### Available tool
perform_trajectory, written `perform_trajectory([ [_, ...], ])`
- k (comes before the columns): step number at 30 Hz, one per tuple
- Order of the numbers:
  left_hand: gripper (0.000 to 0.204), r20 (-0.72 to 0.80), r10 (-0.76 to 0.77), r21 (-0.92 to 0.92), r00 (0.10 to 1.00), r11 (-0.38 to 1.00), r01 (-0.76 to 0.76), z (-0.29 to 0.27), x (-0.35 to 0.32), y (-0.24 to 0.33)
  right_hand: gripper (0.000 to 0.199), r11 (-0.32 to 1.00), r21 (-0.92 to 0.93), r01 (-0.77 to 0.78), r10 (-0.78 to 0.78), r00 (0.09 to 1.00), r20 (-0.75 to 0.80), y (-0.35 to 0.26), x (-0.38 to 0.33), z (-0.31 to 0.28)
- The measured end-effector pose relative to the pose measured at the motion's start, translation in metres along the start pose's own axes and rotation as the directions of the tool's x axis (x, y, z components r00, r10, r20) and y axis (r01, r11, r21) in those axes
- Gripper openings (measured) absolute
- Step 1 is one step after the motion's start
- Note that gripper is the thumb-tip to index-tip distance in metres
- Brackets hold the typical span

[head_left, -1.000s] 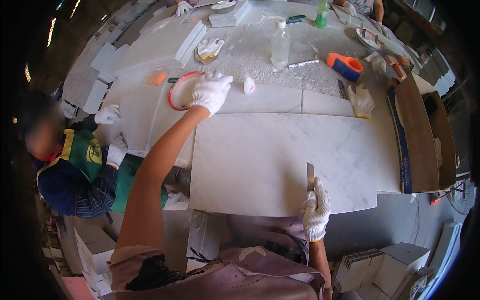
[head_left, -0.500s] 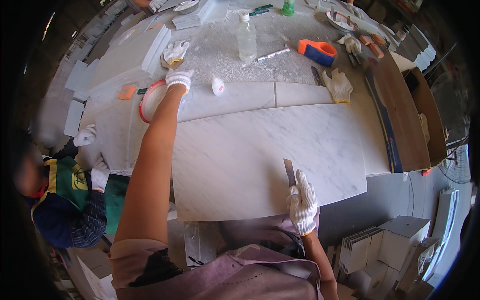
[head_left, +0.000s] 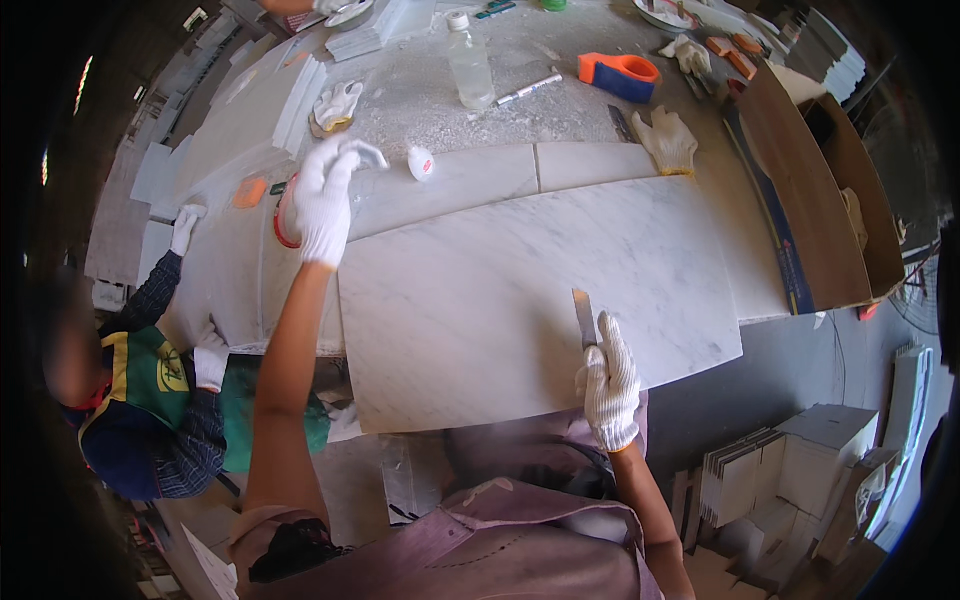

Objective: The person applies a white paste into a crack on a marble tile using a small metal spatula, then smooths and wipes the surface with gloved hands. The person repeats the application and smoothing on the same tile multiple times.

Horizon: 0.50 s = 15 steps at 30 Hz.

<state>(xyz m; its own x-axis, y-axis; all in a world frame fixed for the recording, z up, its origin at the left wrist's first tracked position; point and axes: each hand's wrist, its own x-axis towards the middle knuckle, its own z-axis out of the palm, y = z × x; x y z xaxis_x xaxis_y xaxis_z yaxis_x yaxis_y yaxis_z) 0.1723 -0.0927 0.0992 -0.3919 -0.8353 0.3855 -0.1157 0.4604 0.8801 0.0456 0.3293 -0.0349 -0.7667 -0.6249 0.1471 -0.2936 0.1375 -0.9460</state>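
My right hand (head_left: 610,393), in a white knitted glove, grips a putty knife (head_left: 583,316) with its narrow metal blade pointing away from me. It is over the near right part of a large white slab (head_left: 500,290) with grey veins. My left hand (head_left: 325,205), also gloved, is raised past the slab's far left corner, its fingers bent and apart. I see nothing between them. Beneath it, mostly hidden, lies a red-rimmed dish (head_left: 284,228). A small white squeeze bottle (head_left: 421,164) stands to its right.
A clear bottle (head_left: 470,66), a marker (head_left: 530,90), an orange-and-blue tape dispenser (head_left: 620,78) and a loose glove (head_left: 668,140) are on the dusty table. A cardboard box (head_left: 800,190) stands right. Slabs are stacked at far left. A co-worker's gloved hand (head_left: 210,358) rests on the left edge.
My left hand has drawn back toward me and now covers much of the red-rimmed dish. The view has shifted slightly. My right hand still holds the putty knife over the slab.
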Motion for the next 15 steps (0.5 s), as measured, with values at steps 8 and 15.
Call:
perform_trajectory([
  [8,0.033,0.651,-0.407,-0.242,0.641,0.689,0.683,0.075,-0.207,0.058,0.047,0.982,-0.112,0.151,-0.146,0.988,0.053,-0.013,0.016,0.004],
  [15,0.032,0.685,-0.471,-0.217,0.557,0.598,0.772,0.121,-0.24,0.076,0.038,0.986,-0.109,0.125,-0.115,0.989,0.091,-0.019,0.001,0.009],
])
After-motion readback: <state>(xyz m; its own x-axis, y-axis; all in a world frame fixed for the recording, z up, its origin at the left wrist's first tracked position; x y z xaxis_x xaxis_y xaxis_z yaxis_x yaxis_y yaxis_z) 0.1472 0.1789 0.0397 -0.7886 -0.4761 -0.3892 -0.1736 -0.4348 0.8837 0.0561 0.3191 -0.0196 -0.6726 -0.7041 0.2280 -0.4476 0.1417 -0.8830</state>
